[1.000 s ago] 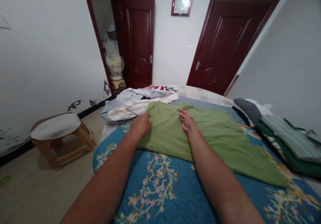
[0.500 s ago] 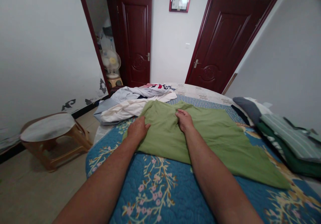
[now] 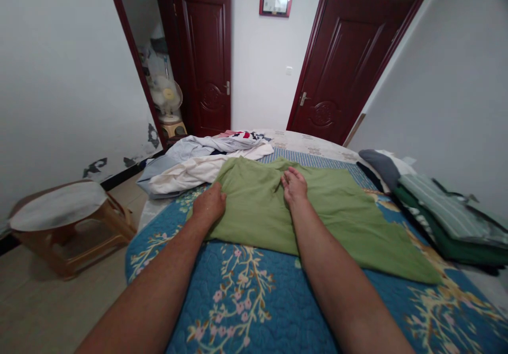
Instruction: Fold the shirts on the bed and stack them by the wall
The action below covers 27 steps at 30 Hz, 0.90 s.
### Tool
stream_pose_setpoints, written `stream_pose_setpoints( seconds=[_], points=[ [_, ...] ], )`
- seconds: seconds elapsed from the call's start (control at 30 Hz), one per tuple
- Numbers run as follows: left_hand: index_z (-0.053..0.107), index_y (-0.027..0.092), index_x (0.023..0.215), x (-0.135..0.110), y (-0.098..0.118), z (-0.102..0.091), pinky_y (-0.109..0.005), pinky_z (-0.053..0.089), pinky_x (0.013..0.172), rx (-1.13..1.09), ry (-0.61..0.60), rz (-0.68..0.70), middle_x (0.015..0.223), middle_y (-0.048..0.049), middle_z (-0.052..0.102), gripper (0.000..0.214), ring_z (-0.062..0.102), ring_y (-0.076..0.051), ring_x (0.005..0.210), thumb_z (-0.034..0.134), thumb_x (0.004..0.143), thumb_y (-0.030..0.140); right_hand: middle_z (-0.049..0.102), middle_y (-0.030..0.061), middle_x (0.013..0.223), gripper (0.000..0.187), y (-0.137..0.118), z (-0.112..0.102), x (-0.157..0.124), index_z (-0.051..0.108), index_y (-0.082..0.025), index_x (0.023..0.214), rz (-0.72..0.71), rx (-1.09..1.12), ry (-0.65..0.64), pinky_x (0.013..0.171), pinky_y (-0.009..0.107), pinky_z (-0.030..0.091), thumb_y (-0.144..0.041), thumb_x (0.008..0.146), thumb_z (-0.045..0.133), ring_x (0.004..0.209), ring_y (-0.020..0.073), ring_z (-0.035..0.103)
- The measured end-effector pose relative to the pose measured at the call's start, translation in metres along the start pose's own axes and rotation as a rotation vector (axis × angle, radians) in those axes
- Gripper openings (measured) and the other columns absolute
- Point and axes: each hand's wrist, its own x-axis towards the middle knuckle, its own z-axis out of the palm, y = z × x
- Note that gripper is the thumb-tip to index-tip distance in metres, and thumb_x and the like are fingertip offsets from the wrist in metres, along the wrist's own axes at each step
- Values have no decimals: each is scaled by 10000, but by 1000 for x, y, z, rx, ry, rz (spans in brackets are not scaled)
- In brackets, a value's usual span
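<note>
A plain green garment (image 3: 254, 206) lies spread over the blue quilt (image 3: 254, 311), with soft wrinkles in its upper middle. At the garment's left edge, my left hand (image 3: 210, 205) is closed, its curled fingers gripping the cloth. My right hand (image 3: 295, 185) rests at the middle of the garment beside a raised fold. Its fingers are stretched out, slightly bent, palm turned left, and the cloth is not visibly gripped. The exact kind of garment cannot be told from how it lies.
Loose white and grey clothes (image 3: 190, 169) lie in a heap at the bed's far left. Folded clothes (image 3: 444, 206) are stacked at the right by the wall. A brown stool (image 3: 71, 211) stands on the floor at left. Two dark red doors (image 3: 202, 52) are at the back.
My right hand has shifted slightly right relative to the garment, and its fingers are more stretched out. My left hand stays at the left edge. The whole view has turned a little right.
</note>
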Motion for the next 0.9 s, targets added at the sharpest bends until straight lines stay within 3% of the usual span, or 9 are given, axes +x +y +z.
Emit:
stream_pose_setpoints(
  seconds=[0.1, 0.23, 0.4, 0.5, 0.57, 0.7, 0.8, 0.9],
  points=[
    [631, 227, 1346, 1, 0, -1, -396, 533, 955, -21, 1, -2, 1226, -163, 786, 378, 748, -324, 1156, 470, 1046, 391, 768, 62, 1109, 433, 6, -4, 3, 698, -228, 1151, -70, -256, -27, 891, 320, 627, -321, 729, 691, 1022, 195, 734],
    [632, 215, 1358, 4, -3, -3, -394, 530, 968, -69, -22, 2, 1279, -165, 772, 413, 734, -330, 1189, 485, 1027, 412, 769, 88, 1241, 559, 13, -5, 5, 722, -218, 1269, -186, -608, -73, 1088, 373, 547, -282, 714, 694, 1159, 221, 712],
    [679, 184, 1300, 9, -16, -9, -343, 527, 968, -195, -93, 129, 1276, -129, 771, 391, 723, -285, 1157, 593, 931, 278, 782, 34, 1067, 738, 15, 0, 6, 669, -211, 1407, -77, -585, -141, 956, 347, 603, -195, 669, 677, 987, 202, 752],
    [726, 185, 1178, 11, -21, -12, -318, 528, 949, -252, -88, 196, 1189, -94, 786, 319, 720, -255, 1098, 599, 886, 178, 771, 62, 1129, 791, 11, 0, 6, 635, -187, 1461, -66, -574, -123, 949, 359, 608, -170, 671, 651, 989, 213, 751],
    [740, 184, 1129, 10, -22, -12, -323, 530, 941, -258, -76, 191, 1155, -91, 790, 292, 717, -255, 1079, 596, 877, 152, 750, 102, 1242, 762, 5, -1, 4, 652, -183, 1445, -151, -677, -119, 1074, 404, 560, -162, 683, 649, 1140, 247, 719],
    [737, 189, 1169, 7, -17, -12, -329, 525, 960, -206, -64, 147, 1198, -108, 790, 308, 712, -264, 1123, 598, 897, 158, 645, 167, 1466, 606, -10, -2, -2, 710, -176, 1348, -446, -918, -218, 1292, 467, 352, -169, 745, 649, 1456, 297, 517],
    [734, 194, 1206, 5, -15, -11, -338, 526, 979, -165, -47, 84, 1223, -125, 787, 322, 716, -279, 1159, 591, 917, 193, 619, 169, 1490, 498, -17, 4, -5, 747, -195, 1265, -562, -931, -297, 1309, 478, 328, -177, 777, 645, 1489, 309, 479],
    [743, 186, 1173, 5, -16, -10, -359, 534, 979, -160, -24, 48, 1198, -141, 790, 299, 722, -298, 1151, 596, 913, 210, 698, 144, 1355, 425, -18, 15, -2, 770, -235, 1170, -564, -888, -370, 1300, 481, 341, -168, 764, 665, 1423, 309, 539]
  ],
)
